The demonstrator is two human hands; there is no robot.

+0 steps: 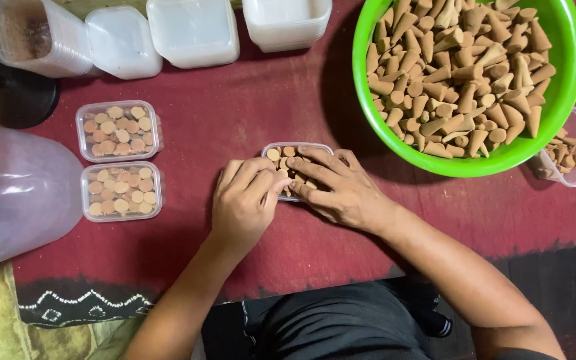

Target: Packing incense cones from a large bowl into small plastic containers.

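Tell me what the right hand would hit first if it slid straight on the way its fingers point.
The right hand points left across the small clear box of cones. It would most likely meet the left hand first, whose fingers already rest at that box.

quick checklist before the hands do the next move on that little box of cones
1. Both hands on the box: left hand and right hand over the small clear box: ok.
2. Box sits flat on the red cloth: ok.
3. Box full: cannot tell, fingers cover it.
4. Cone supply: green bowl heaped: ok.
5. Two filled boxes set aside, clear of hands: ok.
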